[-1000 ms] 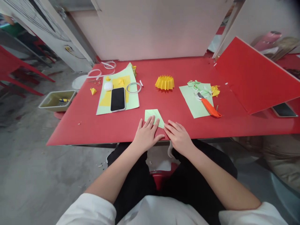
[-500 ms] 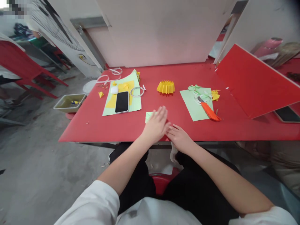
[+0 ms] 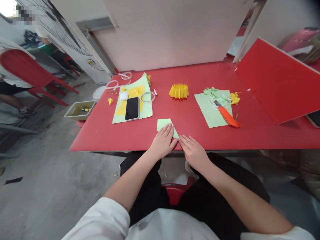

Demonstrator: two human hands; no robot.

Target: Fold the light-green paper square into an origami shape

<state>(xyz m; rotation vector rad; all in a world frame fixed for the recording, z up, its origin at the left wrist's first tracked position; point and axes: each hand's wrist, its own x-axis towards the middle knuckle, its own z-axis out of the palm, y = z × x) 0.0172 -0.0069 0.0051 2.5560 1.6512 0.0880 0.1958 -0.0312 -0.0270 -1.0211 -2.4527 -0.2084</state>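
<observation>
A small folded piece of light green paper [image 3: 163, 123] lies near the front edge of the red table. My left hand [image 3: 162, 138] rests flat on it, fingers stretched out and covering its lower part. At the paper's right corner, my right hand [image 3: 193, 150] lies with fingers extended, its fingertips touching or very close to that corner. Beyond my hands stands a pleated yellow paper piece [image 3: 179, 91]. To the right, an orange utility knife [image 3: 228, 116] lies across a green sheet [image 3: 206, 108] with paper scraps [image 3: 217, 95].
On the left, a phone [image 3: 132, 108], a white case [image 3: 124, 96] and a tape roll [image 3: 148, 97] lie on green and yellow sheets. A red board [image 3: 280, 83] leans at the right. A bin [image 3: 80, 110] stands beyond the table's left end.
My left hand has come down and toward me, showing more of the folded green paper. My right hand has shifted slightly right. The whole view has turned a little.
</observation>
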